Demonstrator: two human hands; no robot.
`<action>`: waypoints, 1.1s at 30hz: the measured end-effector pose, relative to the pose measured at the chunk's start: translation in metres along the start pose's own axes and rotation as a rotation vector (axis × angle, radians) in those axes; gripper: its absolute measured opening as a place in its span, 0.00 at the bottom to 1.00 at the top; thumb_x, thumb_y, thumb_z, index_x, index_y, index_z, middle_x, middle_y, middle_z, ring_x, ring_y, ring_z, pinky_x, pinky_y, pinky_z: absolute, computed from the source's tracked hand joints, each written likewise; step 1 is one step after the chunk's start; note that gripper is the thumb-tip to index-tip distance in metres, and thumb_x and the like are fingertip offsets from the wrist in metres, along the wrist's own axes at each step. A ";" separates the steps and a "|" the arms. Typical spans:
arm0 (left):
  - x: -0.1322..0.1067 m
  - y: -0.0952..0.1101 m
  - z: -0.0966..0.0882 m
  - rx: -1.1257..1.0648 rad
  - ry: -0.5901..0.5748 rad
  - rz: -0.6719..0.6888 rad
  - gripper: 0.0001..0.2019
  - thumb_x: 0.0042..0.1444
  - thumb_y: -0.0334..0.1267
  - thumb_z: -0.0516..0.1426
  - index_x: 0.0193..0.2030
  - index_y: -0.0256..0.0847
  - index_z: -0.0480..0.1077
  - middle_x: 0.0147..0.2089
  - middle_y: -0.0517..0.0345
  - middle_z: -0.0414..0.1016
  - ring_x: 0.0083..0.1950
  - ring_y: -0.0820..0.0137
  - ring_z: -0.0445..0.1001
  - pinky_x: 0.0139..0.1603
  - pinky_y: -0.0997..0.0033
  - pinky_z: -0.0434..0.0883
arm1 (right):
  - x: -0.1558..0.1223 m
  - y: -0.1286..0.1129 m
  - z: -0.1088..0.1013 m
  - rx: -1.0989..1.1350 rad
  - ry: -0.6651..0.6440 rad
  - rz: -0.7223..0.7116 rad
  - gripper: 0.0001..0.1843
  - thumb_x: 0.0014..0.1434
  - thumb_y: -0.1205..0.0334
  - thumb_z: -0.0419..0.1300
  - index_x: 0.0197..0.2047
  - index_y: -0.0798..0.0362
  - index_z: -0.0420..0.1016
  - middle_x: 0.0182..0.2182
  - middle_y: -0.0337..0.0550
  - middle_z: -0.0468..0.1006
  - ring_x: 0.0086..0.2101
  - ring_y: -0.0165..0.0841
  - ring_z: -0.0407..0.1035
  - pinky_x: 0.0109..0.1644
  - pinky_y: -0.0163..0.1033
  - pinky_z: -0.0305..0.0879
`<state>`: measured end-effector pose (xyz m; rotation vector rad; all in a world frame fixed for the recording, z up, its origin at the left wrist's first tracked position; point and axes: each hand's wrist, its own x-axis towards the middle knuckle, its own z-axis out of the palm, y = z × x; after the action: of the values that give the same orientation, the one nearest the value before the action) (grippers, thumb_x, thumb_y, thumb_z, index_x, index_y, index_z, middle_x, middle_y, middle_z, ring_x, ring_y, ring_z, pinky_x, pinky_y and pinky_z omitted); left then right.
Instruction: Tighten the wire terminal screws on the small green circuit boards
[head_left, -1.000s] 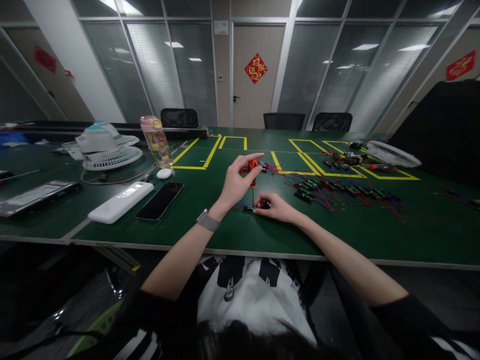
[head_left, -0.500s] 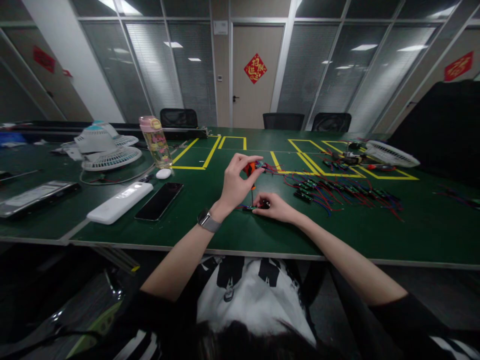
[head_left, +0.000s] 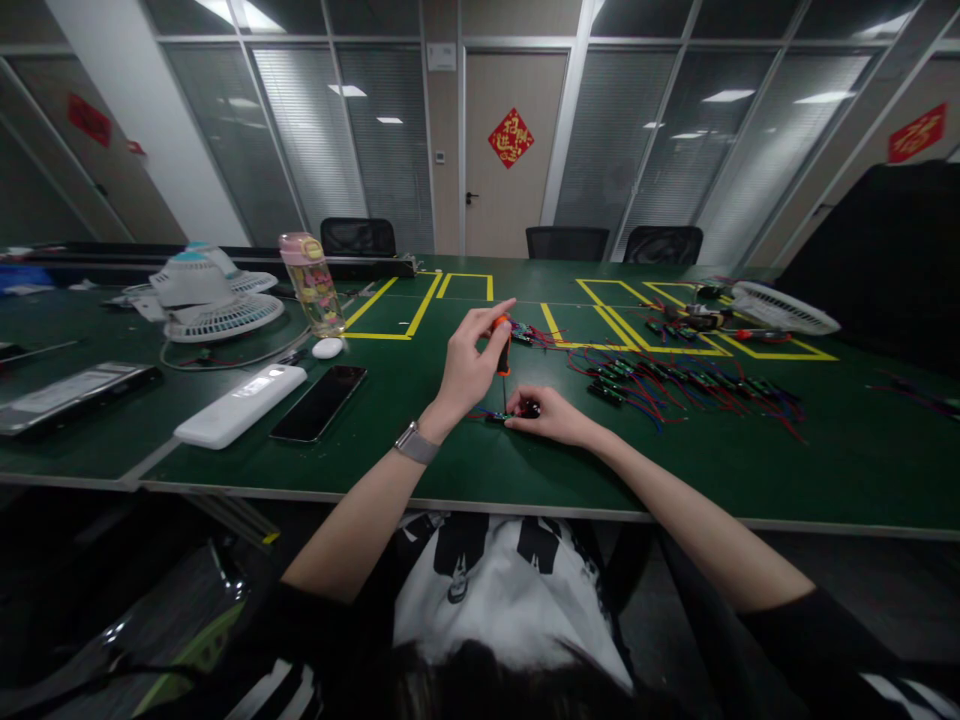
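My left hand (head_left: 472, 358) is closed around the orange and black handle of a screwdriver (head_left: 504, 362), which stands upright with its thin shaft pointing down. The shaft's lower end meets a small green circuit board (head_left: 495, 417) with wires, low on the table. Beside the shaft, the fingers of my right hand (head_left: 547, 414) pinch the board's right end and hold it near the tabletop. Part of the board is hidden behind those fingers. Just beyond my left hand lie more small wired circuit boards (head_left: 525, 334).
Several wired circuit boards (head_left: 694, 378) are heaped to the right on the green table (head_left: 420, 480). On the left are a phone (head_left: 319, 403), a white power bank (head_left: 240, 405), a white earbud case (head_left: 327, 348), a bottle (head_left: 311, 285) and a fan (head_left: 217, 300).
The fingers of my left hand have shifted on the screwdriver, with the thumb drawn in and more of the handle showing. My right hand and the board have stayed in place.
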<state>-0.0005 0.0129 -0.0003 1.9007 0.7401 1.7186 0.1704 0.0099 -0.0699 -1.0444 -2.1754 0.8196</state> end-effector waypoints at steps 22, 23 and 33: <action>-0.002 0.002 0.000 0.060 -0.050 0.084 0.14 0.65 0.37 0.51 0.54 0.46 0.72 0.50 0.54 0.76 0.49 0.70 0.74 0.52 0.66 0.70 | 0.000 -0.001 -0.001 0.006 -0.002 -0.004 0.09 0.51 0.60 0.64 0.33 0.55 0.71 0.27 0.38 0.71 0.29 0.30 0.65 0.35 0.36 0.62; -0.001 0.001 0.000 -0.016 -0.091 0.051 0.16 0.65 0.36 0.50 0.57 0.46 0.70 0.51 0.53 0.76 0.48 0.70 0.75 0.51 0.67 0.70 | 0.000 -0.001 0.000 0.009 -0.003 -0.007 0.09 0.51 0.60 0.64 0.33 0.55 0.71 0.27 0.38 0.71 0.29 0.30 0.65 0.35 0.36 0.62; 0.004 -0.004 -0.002 -0.112 -0.072 -0.061 0.16 0.63 0.36 0.52 0.55 0.43 0.71 0.51 0.51 0.74 0.46 0.71 0.74 0.47 0.69 0.71 | 0.001 0.001 0.000 0.015 -0.006 -0.009 0.10 0.51 0.59 0.64 0.33 0.55 0.71 0.27 0.38 0.71 0.29 0.30 0.65 0.35 0.36 0.61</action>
<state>-0.0023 0.0184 -0.0002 1.8348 0.6542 1.6120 0.1705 0.0108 -0.0704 -1.0257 -2.1742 0.8341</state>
